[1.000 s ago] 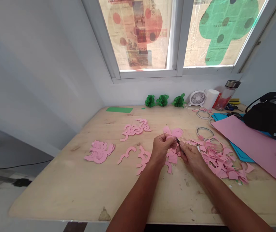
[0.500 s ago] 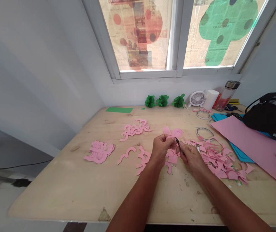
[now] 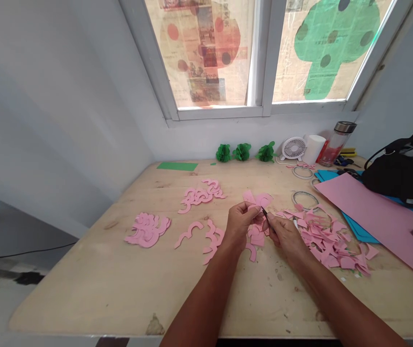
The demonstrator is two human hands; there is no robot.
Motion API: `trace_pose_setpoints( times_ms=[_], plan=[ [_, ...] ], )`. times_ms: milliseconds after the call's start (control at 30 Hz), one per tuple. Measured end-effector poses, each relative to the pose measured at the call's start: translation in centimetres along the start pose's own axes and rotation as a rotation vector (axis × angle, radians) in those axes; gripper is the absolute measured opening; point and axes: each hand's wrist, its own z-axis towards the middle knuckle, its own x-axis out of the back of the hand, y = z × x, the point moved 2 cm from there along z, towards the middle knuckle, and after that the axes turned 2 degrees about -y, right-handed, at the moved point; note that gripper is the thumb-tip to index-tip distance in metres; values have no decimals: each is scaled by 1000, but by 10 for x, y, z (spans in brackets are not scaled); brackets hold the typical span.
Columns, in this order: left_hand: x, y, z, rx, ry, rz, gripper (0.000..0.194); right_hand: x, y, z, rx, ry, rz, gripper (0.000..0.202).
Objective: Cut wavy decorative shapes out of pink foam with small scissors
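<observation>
My left hand (image 3: 240, 220) pinches a piece of pink paper (image 3: 254, 207) between thumb and fingers. In my right hand (image 3: 282, 231) is a pair of scissors (image 3: 264, 211), its dark blades pointing up and left at the paper; the handles are hidden in my fingers. Under and behind my hands lie more pink paper pieces (image 3: 257, 236). To the left of my left forearm are wavy pink cut-outs (image 3: 212, 236) and a single curved strip (image 3: 189, 233). Two piles of curved pink shapes lie farther off, one left (image 3: 147, 230) and one toward the back (image 3: 201, 195).
Pink scraps (image 3: 331, 243) are heaped right of my right hand. Tape rolls (image 3: 305, 198), a large pink sheet (image 3: 380, 224), blue sheets (image 3: 358, 226) and a black bag (image 3: 402, 173) lie beyond. Green paper ornaments (image 3: 242, 152), a small fan (image 3: 293, 148) and a bottle (image 3: 335, 144) stand along the wall.
The view has shifted slightly. Both hands stay at nearly the same place, still holding the paper and the scissors.
</observation>
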Motion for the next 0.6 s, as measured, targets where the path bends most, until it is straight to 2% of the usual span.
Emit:
trace_pose_setpoints(
  times_ms=[267, 600],
  plan=[
    [0, 3, 0, 13, 41, -45, 20, 1, 0, 0, 19, 10, -75, 45],
    [1, 0, 1, 11, 14, -77, 20, 2, 1, 0, 36, 7, -97, 45]
  ],
)
